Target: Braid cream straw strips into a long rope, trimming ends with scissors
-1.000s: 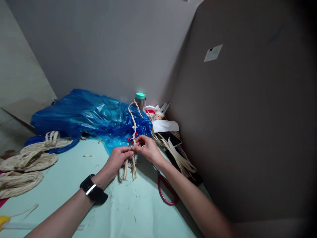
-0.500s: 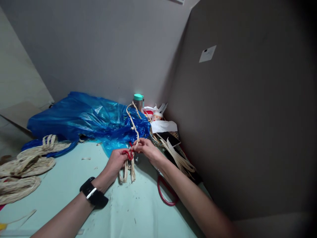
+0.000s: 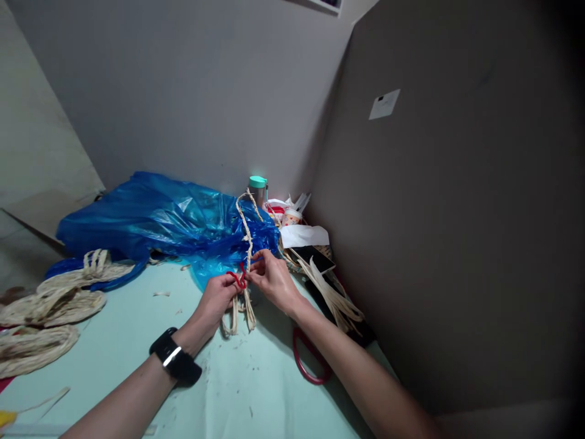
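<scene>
A pale braided straw cord (image 3: 247, 235) rises from between my hands and loops over toward the back. Its loose strands (image 3: 249, 314) hang below my fingers over the table. My left hand (image 3: 218, 297) is closed, pinching a red cord (image 3: 238, 280) that winds about the strands. Close beside it, my right hand (image 3: 270, 277) has thumb and fingers pinched at the braid's lower end, by the red cord. Exactly what lies between the right fingertips is partly hidden. A black watch (image 3: 175, 358) sits on my left wrist.
A blue plastic bag (image 3: 159, 213) lies along the back wall. Woven straw pieces (image 3: 55, 308) lie at left. At right are red-handled scissors (image 3: 302, 360), partly under my forearm, straw strips (image 3: 338, 299) and a dark phone (image 3: 317, 257). A green-lidded bottle (image 3: 258, 189) and paper cup (image 3: 292, 217) stand behind.
My right hand has shifted slightly, its fingers now lower on the braid's end. The loose strands have swung a little to the right. The view has moved slightly.
</scene>
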### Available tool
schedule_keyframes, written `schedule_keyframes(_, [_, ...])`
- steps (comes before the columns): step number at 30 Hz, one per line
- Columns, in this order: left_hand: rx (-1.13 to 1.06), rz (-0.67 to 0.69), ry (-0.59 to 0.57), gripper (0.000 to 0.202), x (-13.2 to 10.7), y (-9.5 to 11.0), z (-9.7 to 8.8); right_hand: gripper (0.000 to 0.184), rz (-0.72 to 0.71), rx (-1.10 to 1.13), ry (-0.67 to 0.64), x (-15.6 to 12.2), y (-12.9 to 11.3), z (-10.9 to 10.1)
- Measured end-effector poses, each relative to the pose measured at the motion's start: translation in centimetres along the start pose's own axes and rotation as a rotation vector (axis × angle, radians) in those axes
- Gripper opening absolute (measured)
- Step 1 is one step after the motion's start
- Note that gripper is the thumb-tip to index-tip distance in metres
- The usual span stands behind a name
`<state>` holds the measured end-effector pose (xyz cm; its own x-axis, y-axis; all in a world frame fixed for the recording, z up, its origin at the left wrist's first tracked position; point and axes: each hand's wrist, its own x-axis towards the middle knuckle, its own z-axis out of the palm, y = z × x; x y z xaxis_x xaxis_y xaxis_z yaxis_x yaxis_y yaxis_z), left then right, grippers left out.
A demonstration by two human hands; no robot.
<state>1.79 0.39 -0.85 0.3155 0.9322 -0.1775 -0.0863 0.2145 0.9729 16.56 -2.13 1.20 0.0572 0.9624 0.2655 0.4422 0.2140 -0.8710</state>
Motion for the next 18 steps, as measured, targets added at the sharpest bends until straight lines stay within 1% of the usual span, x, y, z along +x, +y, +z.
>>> schedule_keyframes(4, [0.024, 0.022, -0.026, 0.028, 0.2, -0.4, -0.2, 0.028, -0.071, -0.160, 0.032, -0.5, -0.1, 1.0])
schedule_keyframes(9, [0.066, 0.035, -0.063, 0.027, 0.1, -0.5, -0.4, 0.029, -0.129, -0.383, 0.047, -0.6, 0.6, 1.7])
schedule_keyframes(12, [0.076, 0.038, -0.067, 0.027, 0.1, -0.5, -0.4, 0.023, -0.153, -0.502, 0.025, -0.5, 0.7, 1.7])
schedule_keyframes(16, [0.068, 0.030, -0.073, 0.026, 0.0, -0.2, -0.3, 0.010, -0.179, -0.670, -0.003, -0.6, 0.1, 1.5])
schedule_keyframes(18, [0.072, 0.029, -0.065, 0.026, 0.0, -0.2, -0.3, 0.009, -0.189, -0.733, -0.017, -0.7, -0.2, 1.5])
